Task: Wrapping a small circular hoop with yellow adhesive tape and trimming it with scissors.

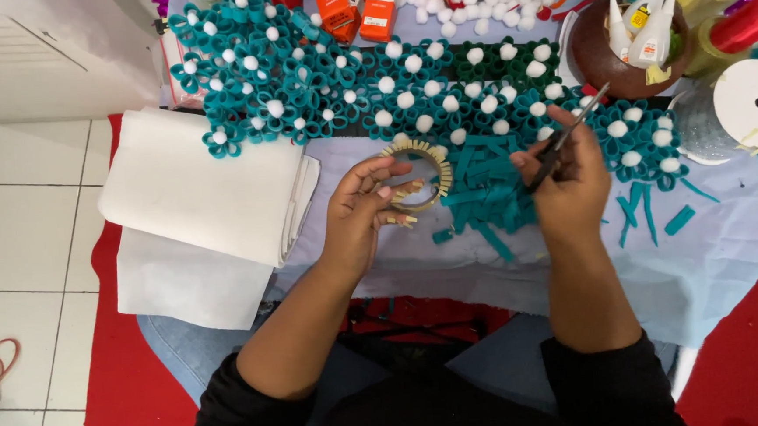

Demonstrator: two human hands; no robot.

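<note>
**Hand Positions: Ring and Scissors**

Left hand [363, 212]: fingers [375, 171] closed on a tan ring [421, 175], thumb and fingertips pinching its lower left arc. Ring rim lined with small pale clips, standing out beyond the fingertips toward the upper right.

Right hand [570, 179]: fingers closed around the handles of dark scissors [567, 136]. Blades angled up and to the right, past the knuckles, tips close together.

Between both sets of fingers: loose pile of teal strips [483, 189], touching the ring's right side and just left of the right thumb.

Beyond the fingertips: band of teal flowers [406, 88] with white pompom centres. Left of the left hand, well apart: stack of white sheets [211, 188]. Beneath everything: pale cloth [706, 254].
</note>
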